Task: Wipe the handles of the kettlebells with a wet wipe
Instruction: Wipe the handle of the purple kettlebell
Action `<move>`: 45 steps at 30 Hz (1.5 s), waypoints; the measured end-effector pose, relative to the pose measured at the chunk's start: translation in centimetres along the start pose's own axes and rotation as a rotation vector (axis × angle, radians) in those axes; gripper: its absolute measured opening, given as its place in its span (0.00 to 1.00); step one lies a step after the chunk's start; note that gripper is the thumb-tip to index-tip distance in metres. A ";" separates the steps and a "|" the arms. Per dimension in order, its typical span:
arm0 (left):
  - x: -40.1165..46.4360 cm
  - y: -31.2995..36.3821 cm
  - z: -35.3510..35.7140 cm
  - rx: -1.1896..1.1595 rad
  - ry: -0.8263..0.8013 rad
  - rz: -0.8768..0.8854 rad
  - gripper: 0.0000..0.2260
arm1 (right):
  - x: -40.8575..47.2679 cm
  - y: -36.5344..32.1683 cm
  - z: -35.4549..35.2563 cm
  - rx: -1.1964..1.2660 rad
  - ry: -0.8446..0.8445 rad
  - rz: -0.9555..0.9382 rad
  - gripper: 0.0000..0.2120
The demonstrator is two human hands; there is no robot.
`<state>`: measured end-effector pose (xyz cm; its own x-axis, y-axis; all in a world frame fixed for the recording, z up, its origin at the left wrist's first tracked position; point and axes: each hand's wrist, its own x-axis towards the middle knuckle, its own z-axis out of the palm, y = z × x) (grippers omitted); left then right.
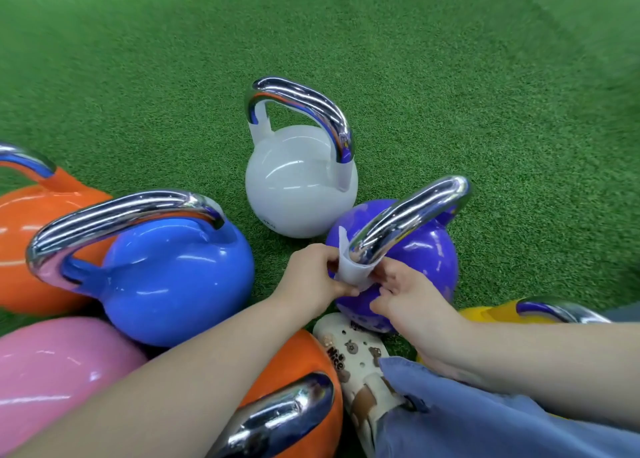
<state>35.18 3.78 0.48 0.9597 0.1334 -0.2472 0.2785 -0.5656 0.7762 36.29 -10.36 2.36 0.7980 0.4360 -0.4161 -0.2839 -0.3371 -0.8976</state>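
Glossy round purple kettlebell (pixel 415 250) with a curved chrome handle (pixel 408 218) sits on fuzzy green turf floor (pixel 450 77) (white, blue, orange ones close by). Thin white wet wipe (pixel 349 270) wraps the handle's near leg; left hand (pixel 311 277) and right hand (pixel 412 302) both pinch it, fingers curled.

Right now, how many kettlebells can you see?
7: white kettlebell centre, purple kettlebell under the wipe, blue kettlebell, orange kettlebell far left, pink kettlebell, second orange kettlebell bottom, yellow kettlebell right, partly hidden.
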 end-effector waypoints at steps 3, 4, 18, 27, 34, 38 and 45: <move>-0.1 0.3 -0.1 -0.019 0.007 0.006 0.15 | 0.3 0.3 0.0 -0.060 0.013 -0.031 0.29; -0.2 0.5 -0.3 -0.029 0.004 0.014 0.14 | 0.3 0.2 0.0 -0.044 0.020 -0.036 0.30; -0.3 0.7 -0.9 -0.008 0.029 0.149 0.19 | 0.7 0.8 0.2 -0.138 0.066 -0.116 0.28; 0.6 -0.8 2.3 0.045 0.100 0.092 0.18 | 2.6 -0.6 -0.2 -0.575 0.086 -0.061 0.09; 1.8 -2.8 2.6 0.184 0.051 0.159 0.21 | 1.8 -1.2 -0.1 -0.387 0.060 -0.046 0.16; 2.0 -2.5 1.1 0.223 -0.050 0.093 0.16 | 1.6 -1.0 -0.2 -0.291 0.080 -0.020 0.16; 1.2 -1.9 -1.4 -0.395 -0.188 -0.008 0.18 | 1.9 -1.7 -0.8 0.092 0.050 0.073 0.22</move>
<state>35.85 6.19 -0.45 0.9445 -0.0343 -0.3267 0.3133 -0.2055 0.9272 38.73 -9.63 3.22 0.7982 0.3700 -0.4754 -0.3881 -0.2878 -0.8755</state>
